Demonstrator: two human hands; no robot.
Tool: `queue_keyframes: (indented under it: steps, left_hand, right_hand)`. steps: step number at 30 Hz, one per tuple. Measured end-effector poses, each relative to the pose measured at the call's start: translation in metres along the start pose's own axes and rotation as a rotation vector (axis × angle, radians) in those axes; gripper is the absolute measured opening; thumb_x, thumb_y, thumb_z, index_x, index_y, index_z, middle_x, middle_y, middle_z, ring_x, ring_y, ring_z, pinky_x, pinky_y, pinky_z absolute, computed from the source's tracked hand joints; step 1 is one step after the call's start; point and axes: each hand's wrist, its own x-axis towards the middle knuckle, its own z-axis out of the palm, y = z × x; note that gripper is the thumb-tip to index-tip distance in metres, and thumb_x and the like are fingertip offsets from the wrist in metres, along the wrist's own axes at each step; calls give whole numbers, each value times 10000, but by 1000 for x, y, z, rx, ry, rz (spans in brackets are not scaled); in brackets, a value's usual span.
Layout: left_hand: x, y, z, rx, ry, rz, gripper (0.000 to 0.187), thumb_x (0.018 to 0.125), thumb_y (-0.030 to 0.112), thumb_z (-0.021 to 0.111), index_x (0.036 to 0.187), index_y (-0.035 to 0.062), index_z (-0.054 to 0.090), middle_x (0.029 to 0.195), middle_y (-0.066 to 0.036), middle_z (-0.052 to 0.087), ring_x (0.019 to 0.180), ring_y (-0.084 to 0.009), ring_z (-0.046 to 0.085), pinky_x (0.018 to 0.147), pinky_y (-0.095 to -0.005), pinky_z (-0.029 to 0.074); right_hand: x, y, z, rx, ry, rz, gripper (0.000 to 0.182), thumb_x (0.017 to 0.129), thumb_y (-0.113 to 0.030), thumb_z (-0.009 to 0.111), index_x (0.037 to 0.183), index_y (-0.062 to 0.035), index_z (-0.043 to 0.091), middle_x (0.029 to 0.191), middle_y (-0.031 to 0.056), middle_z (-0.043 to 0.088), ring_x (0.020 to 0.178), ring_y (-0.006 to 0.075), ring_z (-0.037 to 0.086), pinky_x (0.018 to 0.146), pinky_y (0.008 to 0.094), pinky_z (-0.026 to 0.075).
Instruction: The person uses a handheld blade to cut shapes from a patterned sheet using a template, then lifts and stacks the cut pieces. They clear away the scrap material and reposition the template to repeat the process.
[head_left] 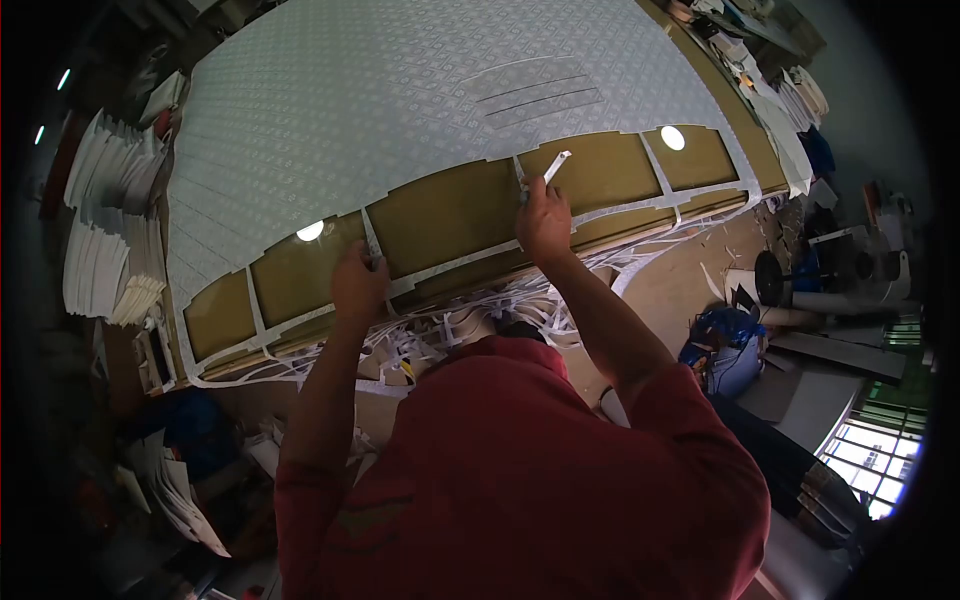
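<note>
I see a person in a plain red shirt (540, 480) reaching both arms over a big, wide table with a flat, shiny brown top (450, 222). The right hand (545, 220) has its fingers closed around a thin, straight white tool (556, 168). The tool sticks up out of the fist and leans to the right. The left hand (360, 282) is bent over the near part of the table, beside a narrow white strip (372, 235). I cannot tell if its fingers pinch the strip or only touch it.

A big pale grey sheet with a small diamond pattern (400, 110) lies flat over the far part of the table. Its near edge goes in and out like little steps. Thin strips run from that edge to a long white border strip (455, 262) near the front of the table. Below the front edge hangs a messy heap of curly white scraps (540, 312). Over on the left stands a tall pile of folded white sheets (105, 220).
</note>
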Motion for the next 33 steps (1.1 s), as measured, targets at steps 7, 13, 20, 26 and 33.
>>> queue_keyframes:
  steps: [7, 13, 20, 26, 33]
  left_hand:
    - [9, -9, 1, 132, -87, -81, 354, 884, 375, 728, 987, 36, 724, 912, -186, 735, 853, -384, 716, 778, -479, 560]
    - [-3, -9, 10, 139, -12, -33, 465, 1031, 426, 548, 898, -2, 671, 867, -265, 687, 858, -489, 666, 741, -553, 520]
    - [-20, -7, 10, 90, 49, -55, 440, 1047, 387, 521, 914, -7, 662, 856, -280, 676, 843, -513, 653, 716, -575, 505]
    - [-29, -3, 0, 66, -3, -80, 413, 1052, 361, 524, 962, -11, 680, 844, -296, 665, 830, -519, 647, 702, -569, 498]
    - [-34, 7, -7, -60, -20, -98, 430, 1058, 352, 521, 918, -31, 657, 774, -289, 642, 756, -488, 650, 658, -546, 485]
  right_hand:
    - [12, 4, -4, 120, -87, 193, 342, 888, -80, 600, 1216, -125, 513, 875, 207, 698, 822, 459, 687, 707, 574, 537]
    - [9, 9, -6, 60, -202, 150, 321, 899, -122, 603, 1196, -164, 487, 787, 207, 707, 731, 450, 699, 645, 580, 532]
    - [8, 9, -14, 183, -172, 130, 327, 870, -82, 619, 1160, -177, 501, 776, 225, 698, 730, 472, 684, 644, 591, 519]
    - [5, 6, -27, 258, -158, 117, 313, 879, -46, 611, 1159, -163, 532, 760, 228, 680, 739, 486, 669, 638, 590, 504]
    - [15, -2, -45, 212, -262, 185, 283, 905, -53, 599, 1161, -154, 536, 762, 221, 673, 746, 489, 661, 625, 590, 496]
